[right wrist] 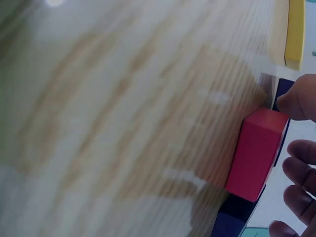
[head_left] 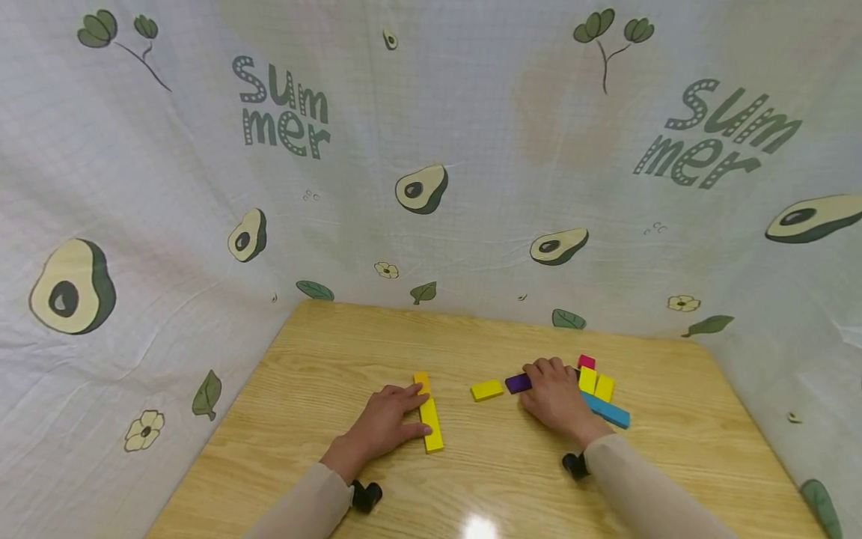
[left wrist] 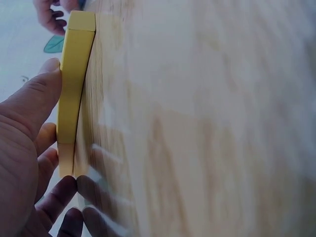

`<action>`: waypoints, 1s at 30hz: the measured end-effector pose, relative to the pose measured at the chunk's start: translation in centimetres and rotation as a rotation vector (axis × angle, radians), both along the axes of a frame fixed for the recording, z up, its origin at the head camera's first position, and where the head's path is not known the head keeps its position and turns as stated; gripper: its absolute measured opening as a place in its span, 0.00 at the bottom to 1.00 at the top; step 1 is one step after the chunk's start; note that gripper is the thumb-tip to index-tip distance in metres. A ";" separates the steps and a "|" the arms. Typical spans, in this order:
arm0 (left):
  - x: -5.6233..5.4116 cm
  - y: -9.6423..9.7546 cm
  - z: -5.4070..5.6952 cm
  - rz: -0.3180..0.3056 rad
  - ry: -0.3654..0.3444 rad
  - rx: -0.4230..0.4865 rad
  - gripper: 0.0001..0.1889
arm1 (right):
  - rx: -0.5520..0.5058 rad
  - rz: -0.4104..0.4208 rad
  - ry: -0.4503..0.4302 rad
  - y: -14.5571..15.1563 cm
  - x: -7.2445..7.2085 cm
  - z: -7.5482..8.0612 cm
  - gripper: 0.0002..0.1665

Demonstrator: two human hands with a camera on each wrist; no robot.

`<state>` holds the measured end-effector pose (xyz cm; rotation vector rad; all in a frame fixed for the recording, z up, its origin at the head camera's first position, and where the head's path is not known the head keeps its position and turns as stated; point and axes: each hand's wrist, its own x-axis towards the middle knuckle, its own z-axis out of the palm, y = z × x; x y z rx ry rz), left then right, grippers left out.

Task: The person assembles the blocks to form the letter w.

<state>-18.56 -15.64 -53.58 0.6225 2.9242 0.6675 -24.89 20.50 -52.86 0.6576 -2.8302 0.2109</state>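
Observation:
My left hand (head_left: pixel 384 423) lies beside a row of two blocks, with loosely extended fingers. Its thumb touches a long yellow block (left wrist: pixel 76 84), and a finger reaches the shorter orange-yellow block (head_left: pixel 421 382) at the far end. Over on the right, my right hand (head_left: pixel 555 397) bends over a dark purple block (head_left: pixel 518 384), covering part of it. A red block (right wrist: pixel 259 153) shows under this hand in the right wrist view, hidden from the head view. The right thumb touches its end; the other fingers appear apart from it.
A short yellow block (head_left: pixel 487 390) lies between the hands. Beyond the right hand are a light blue bar (head_left: pixel 609 411), two yellow blocks (head_left: pixel 588 380) and a small pinkish-red block (head_left: pixel 587 362). Patterned cloth (head_left: pixel 471 224) encloses the wooden table (head_left: pixel 364 333) at the back and sides.

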 end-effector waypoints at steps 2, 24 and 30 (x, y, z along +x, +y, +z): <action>0.0 0.0 0.0 0.001 0.001 -0.002 0.34 | -0.009 0.001 0.010 0.3 0.0 0.0 0.27; 0.1 0.2 0.2 0.010 -0.008 0.007 0.35 | 0.020 -0.008 0.012 4.2 4.3 0.1 0.26; 0.2 0.1 0.0 0.010 -0.010 0.016 0.34 | 0.038 0.006 0.042 4.7 4.8 -0.2 0.26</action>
